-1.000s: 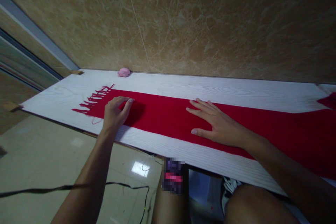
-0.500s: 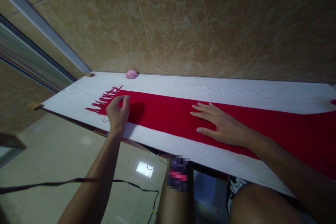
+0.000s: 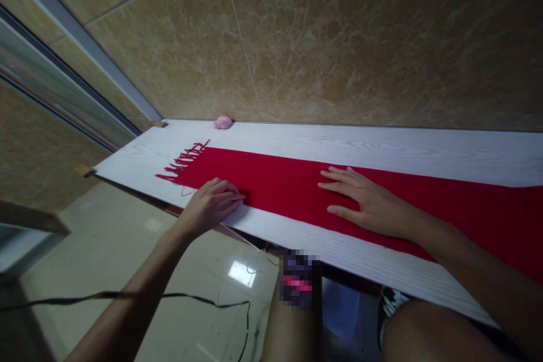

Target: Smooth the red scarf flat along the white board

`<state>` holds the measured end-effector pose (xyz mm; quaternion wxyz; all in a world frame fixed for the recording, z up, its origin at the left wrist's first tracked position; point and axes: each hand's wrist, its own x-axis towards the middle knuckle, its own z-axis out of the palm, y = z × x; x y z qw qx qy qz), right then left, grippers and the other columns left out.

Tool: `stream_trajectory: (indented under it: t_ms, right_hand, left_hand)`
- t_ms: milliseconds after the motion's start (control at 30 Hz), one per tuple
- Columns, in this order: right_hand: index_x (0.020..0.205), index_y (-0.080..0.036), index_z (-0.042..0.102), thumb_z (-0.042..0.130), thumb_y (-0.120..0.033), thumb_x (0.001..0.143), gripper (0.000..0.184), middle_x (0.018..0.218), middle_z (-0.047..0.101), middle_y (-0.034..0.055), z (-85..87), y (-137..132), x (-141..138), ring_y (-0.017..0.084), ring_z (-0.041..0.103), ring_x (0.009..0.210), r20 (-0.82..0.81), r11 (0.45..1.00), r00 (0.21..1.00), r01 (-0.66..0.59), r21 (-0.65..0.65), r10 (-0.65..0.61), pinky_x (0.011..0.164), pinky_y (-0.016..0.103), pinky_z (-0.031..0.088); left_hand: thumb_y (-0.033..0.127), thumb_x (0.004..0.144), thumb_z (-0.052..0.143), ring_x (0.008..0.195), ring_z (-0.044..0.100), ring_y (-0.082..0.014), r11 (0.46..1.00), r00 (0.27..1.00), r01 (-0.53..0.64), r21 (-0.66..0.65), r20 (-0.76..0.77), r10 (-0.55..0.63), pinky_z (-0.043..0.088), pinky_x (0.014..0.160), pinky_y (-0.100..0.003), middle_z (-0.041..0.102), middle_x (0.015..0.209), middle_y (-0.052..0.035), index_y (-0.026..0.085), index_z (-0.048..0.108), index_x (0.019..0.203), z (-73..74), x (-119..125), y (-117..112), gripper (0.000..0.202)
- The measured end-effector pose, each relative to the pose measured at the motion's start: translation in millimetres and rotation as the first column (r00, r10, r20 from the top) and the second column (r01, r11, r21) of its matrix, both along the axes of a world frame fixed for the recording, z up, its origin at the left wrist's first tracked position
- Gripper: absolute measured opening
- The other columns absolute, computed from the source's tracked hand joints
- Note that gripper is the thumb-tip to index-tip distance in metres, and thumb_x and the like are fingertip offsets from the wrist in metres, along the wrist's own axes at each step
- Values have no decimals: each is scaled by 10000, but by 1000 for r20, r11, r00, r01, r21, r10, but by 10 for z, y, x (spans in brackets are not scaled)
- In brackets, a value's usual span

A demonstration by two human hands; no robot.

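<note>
A long red scarf (image 3: 280, 181) lies flat along a white wood-grain tabletop (image 3: 288, 138), its fringe (image 3: 184, 163) spread at the left end. Over the scarf's near edge, not far from the fringe, is my left hand (image 3: 216, 202). Its fingers are pressed together, and whether they pinch the cloth or some small thing cannot be made out. My right hand (image 3: 360, 198) rests palm down on the middle of the scarf with its fingers spread. The scarf's right part runs under my right forearm and out of view.
A small pink pig-shaped figure (image 3: 223, 122) sits at the back by the tiled wall (image 3: 339, 39). Wooden blocks (image 3: 85, 170) are at the table's left corners. A black cable (image 3: 203, 297) crosses above the floor, and my legs are below the front edge.
My left hand has moved from above the scarf near its fringe toward me and to the right, down to the near edge. My right hand stays on the scarf. The view has shifted slightly.
</note>
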<state>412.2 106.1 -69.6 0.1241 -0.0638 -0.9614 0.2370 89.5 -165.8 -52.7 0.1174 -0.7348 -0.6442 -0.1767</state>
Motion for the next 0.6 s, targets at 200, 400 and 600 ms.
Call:
stream_trajectory:
  t_ms: [200, 400, 600]
  right_hand:
    - [1529, -221, 667, 624, -560, 1053, 586, 1681, 506, 144, -7, 22, 7, 356, 397, 1598, 1, 1000, 1000, 11, 3, -11, 1333, 668, 216]
    - [1534, -225, 664, 624, -561, 1052, 588, 1690, 494, 142, -6, 24, 8, 360, 388, 1603, 22, 1000, 1000, 7, 3, -7, 1330, 667, 228]
    - [1527, -246, 671, 636, -552, 1048, 570, 1689, 502, 130, -20, 28, 17, 351, 391, 1603, 19, 1000, 1000, 12, 0, -12, 1334, 649, 238]
  left_hand:
    - [297, 1100, 601, 846, 696, -186, 999, 1000, -25, 27, 1, 25, 565, 755, -314, 805, 974, -74, 185, 828, 1054, 1, 41, 40, 257]
    - [275, 1090, 616, 945, 761, -169, 999, 995, 26, -30, 102, -23, 617, 826, -293, 828, 1069, -68, 210, 833, 1114, 32, 52, 25, 228]
    - [300, 1070, 646, 997, 787, -174, 996, 997, 6, -91, 77, 1, 640, 864, -296, 837, 1148, -50, 261, 853, 1164, 77, 51, -10, 230]
